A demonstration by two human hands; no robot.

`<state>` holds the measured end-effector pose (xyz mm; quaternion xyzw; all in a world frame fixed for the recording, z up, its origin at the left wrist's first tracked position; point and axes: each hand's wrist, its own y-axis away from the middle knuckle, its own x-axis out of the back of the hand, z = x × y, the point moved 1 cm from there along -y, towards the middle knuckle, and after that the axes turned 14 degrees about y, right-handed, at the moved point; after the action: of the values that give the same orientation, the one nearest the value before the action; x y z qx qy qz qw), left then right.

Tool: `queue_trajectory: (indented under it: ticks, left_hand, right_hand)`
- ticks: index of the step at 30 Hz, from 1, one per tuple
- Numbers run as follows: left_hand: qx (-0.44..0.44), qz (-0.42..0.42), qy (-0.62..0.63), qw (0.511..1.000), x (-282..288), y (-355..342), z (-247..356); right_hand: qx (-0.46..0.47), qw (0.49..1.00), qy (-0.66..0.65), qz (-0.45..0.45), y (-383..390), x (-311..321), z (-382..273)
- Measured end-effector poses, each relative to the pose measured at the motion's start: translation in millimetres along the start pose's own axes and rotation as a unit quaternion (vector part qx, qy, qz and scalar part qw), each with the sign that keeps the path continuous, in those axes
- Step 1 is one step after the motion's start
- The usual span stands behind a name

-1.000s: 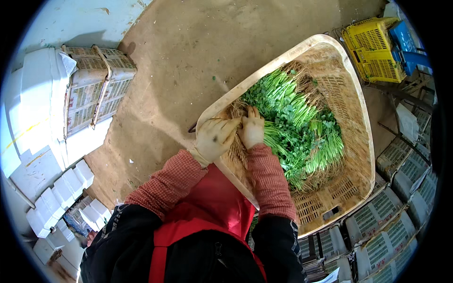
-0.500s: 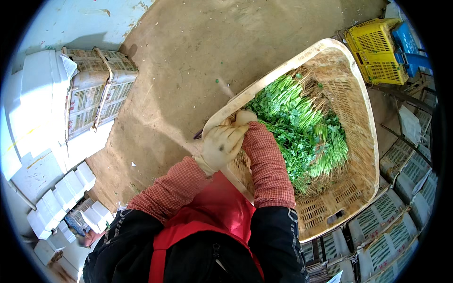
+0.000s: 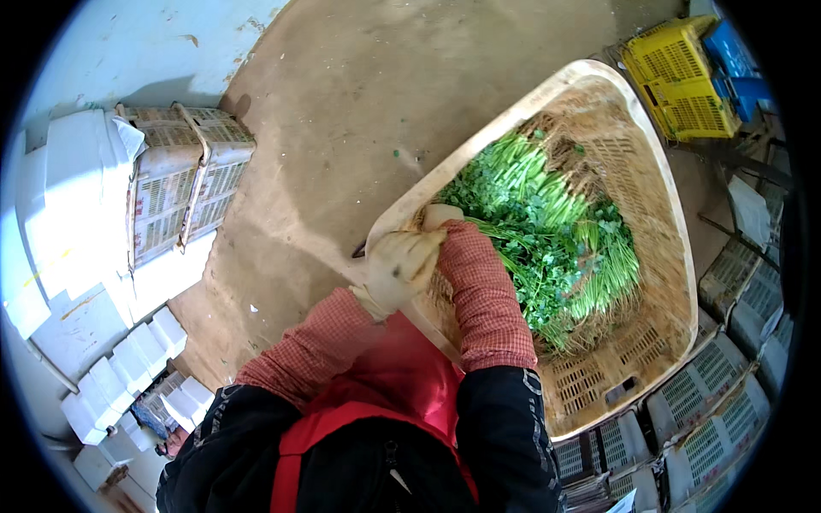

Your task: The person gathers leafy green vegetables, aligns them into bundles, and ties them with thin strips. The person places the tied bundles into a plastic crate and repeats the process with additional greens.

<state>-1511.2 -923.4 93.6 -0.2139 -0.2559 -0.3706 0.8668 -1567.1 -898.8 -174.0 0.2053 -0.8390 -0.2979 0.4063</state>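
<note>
A large plastic basket (image 3: 652, 239) with a pale rim and brown-stained inside holds leafy green bunches (image 3: 530, 209) with pale stems and tangled roots. My gloved left hand (image 3: 402, 269) is at the basket's near-left corner, fingers curled together against my right wrist, blurred; what they grip is unclear. My right hand (image 3: 443, 216), also gloved, sits just beyond it at the left inner side of the basket, its fingers hidden. Both forearms wear red checked sleeves.
Stacked crates (image 3: 175, 192) and white foam boxes (image 3: 85, 214) stand along the left, beside a pale wall (image 3: 145, 38). Yellow crates (image 3: 680, 77) and blue ones (image 3: 740, 64) are at upper right. More grey crates (image 3: 705, 410) line the lower right. Bare floor (image 3: 359, 77) lies beyond the basket.
Since a second ago my right hand has turned and slipped behind my left, hiding its fingers. My left hand has shifted slightly right. The basket appears slightly further right in view.
</note>
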Motion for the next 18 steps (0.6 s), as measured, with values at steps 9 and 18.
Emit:
queue_trajectory:
  ticks: [9,18]
  left_hand:
    - [-0.033,-0.016,-0.069,0.997,-8.5,16.6,-15.5]
    - [0.122,-0.182,-0.144,0.965,-21.9,12.4,-11.2]
  right_hand:
    - [0.087,0.98,0.091,0.154,200.0,58.9,-18.3]
    - [0.08,0.971,0.086,0.21,303.6,24.8,24.5]
